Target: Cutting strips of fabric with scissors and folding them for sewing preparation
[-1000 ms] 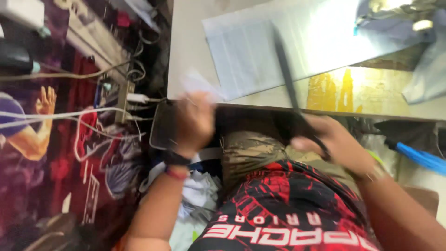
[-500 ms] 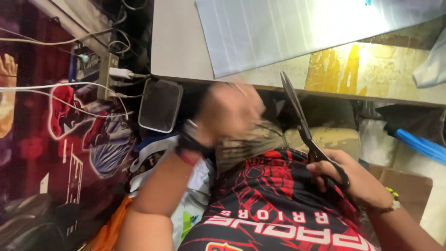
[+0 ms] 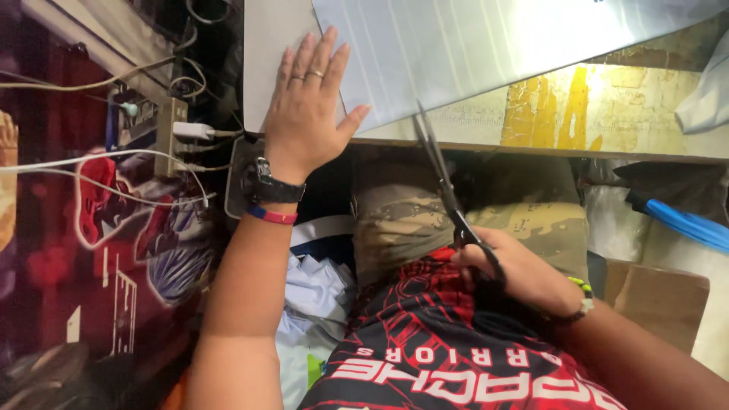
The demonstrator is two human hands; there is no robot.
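Head view: the left hand (image 3: 307, 114) lies flat, fingers spread, on the edge of the large pale sheet with faint ruled lines (image 3: 486, 53), with the thumb angled along the sheet's lower border. The palm presses down rather than grips, nothing is pinched between the fingers, and the weight seems meant to keep the sheet from sliding on the white tabletop (image 3: 266, 53). A black wristwatch (image 3: 275, 186) and a pink-and-blue band (image 3: 271, 216) sit on that wrist, and 2 rings show on the fingers.

The right hand (image 3: 516, 273) is closed around the black loops of the long dark-bladed scissors (image 3: 444, 186), held low over the lap with the points aimed up at the sheet's near edge, just beside the left thumb. The blades look nearly together, though the angle makes a narrow gap hard to rule out. The tips meet the sheet's border where it overhangs the table's front.

To the left, a wall power strip with white plugs and cables (image 3: 175, 137) hangs against a dark red printed cloth (image 3: 91, 250). A blue tube (image 3: 687, 224) lies at the right.
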